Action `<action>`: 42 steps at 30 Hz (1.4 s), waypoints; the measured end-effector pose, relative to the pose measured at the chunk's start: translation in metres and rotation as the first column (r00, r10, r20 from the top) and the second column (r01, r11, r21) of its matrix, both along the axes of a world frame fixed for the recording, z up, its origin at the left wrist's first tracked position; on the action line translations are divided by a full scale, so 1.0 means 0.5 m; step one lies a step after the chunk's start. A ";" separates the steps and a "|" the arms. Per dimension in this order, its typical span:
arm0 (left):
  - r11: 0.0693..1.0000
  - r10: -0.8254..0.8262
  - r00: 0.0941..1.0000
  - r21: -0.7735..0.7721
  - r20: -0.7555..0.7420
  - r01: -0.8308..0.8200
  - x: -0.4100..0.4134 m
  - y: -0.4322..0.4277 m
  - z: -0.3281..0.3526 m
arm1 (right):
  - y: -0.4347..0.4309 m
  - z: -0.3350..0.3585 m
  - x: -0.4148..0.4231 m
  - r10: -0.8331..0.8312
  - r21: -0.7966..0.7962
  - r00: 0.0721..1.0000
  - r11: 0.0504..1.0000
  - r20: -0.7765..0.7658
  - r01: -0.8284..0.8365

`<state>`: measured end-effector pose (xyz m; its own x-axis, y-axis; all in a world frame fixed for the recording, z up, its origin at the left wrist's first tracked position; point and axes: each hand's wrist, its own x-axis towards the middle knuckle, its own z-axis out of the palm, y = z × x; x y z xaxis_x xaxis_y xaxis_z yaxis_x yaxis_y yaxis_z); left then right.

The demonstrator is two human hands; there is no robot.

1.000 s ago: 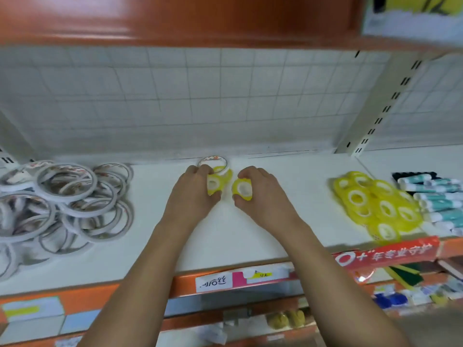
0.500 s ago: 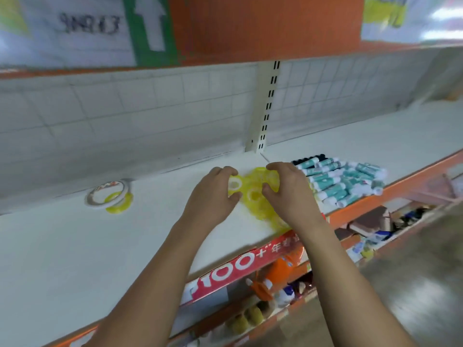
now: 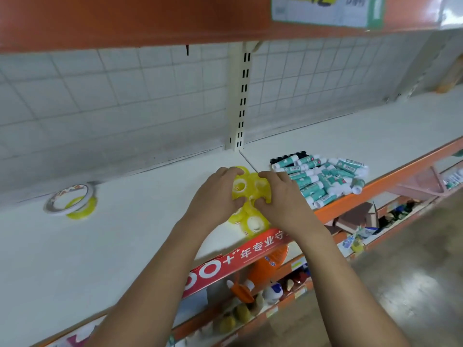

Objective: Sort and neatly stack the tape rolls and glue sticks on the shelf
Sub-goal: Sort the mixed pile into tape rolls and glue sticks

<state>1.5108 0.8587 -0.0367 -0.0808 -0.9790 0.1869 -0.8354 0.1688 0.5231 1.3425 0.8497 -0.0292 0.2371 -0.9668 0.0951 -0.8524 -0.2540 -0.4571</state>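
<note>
Both grips stay closed on the yellow tape rolls (image 3: 255,189) at frame centre. The left hand (image 3: 215,196) curls round one roll's edge and the right hand (image 3: 283,204) pinches the cluster, thumbs nearer together than half a second ago. Glue sticks (image 3: 323,176) lie just right. At left on the shelf (image 3: 125,246), a white tape ring (image 3: 72,189) overlaps a lone yellow roll (image 3: 82,212).

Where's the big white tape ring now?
Head view, left side: the large white tape ring rests on a small yellow tape roll on the white shelf.
</note>
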 end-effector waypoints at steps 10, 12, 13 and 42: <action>0.988 0.148 0.989 -0.038 0.003 -0.148 0.134 0.081 0.010 | 0.032 0.032 0.136 0.128 -0.193 0.990 0.974 0.051 -0.116; 0.971 0.236 0.971 -0.039 0.043 -0.235 0.195 0.119 0.006 | 0.051 0.034 0.201 0.209 -0.197 0.976 0.961 0.064 -0.193; 0.959 0.284 0.957 -0.043 0.062 -0.282 0.230 0.140 0.003 | 0.061 0.033 0.237 0.255 -0.191 0.965 0.952 0.065 -0.238; 0.865 0.420 0.891 0.220 0.174 -0.450 0.583 0.180 -0.050 | 0.113 -0.009 0.610 0.315 0.243 0.940 0.929 -0.129 -0.278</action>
<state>1.8026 0.9489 -0.0618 0.3581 -0.9324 -0.0495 -0.8507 -0.3476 0.3943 1.6477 0.9061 -0.0339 0.5106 -0.8419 -0.1745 -0.8206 -0.4166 -0.3912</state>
